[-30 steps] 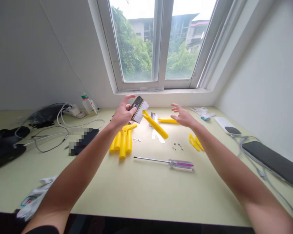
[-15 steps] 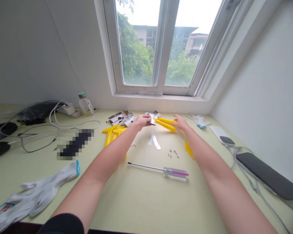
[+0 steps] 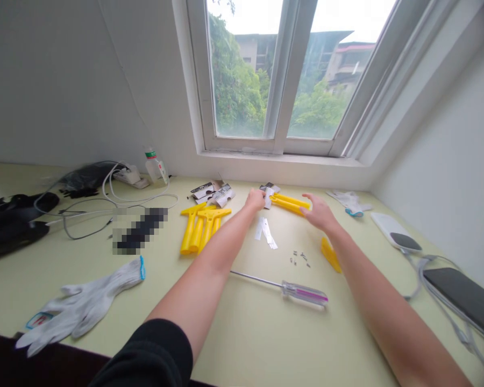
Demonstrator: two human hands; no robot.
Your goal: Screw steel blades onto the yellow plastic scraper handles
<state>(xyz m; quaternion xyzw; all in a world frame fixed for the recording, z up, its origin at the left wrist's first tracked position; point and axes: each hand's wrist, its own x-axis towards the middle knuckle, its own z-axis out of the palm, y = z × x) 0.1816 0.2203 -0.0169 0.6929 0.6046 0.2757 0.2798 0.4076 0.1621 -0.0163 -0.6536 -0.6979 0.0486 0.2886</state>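
My left hand (image 3: pixel 255 199) is closed at the edge of a small printed cardboard package (image 3: pixel 267 200), near the back of the table. Two long yellow plastic handles (image 3: pixel 289 203) extend rightward from that package. At their right ends is my right hand (image 3: pixel 321 213), its thumb and fingers spread around the handle tips. White strips (image 3: pixel 267 233) lie in front of the hands, with several small screws (image 3: pixel 300 258) to their right. A clear-handled screwdriver (image 3: pixel 304 294) lies nearer me, its tip hidden behind my left forearm.
Yellow T-shaped scraper handles (image 3: pixel 193 231) and opened packaging (image 3: pixel 221 194) lie left. A yellow piece (image 3: pixel 331 255) sits beside my right forearm. White gloves (image 3: pixel 89 303), a bottle (image 3: pixel 155 165), cables, a white device (image 3: pixel 395 231) and a dark phone-like slab (image 3: pixel 463 295) line the sides.
The view has shifted, so the table appears further right. My right hand's fingers have spread wider at the handle ends. The handles sit lower behind the strips, and the dark card is less visible.
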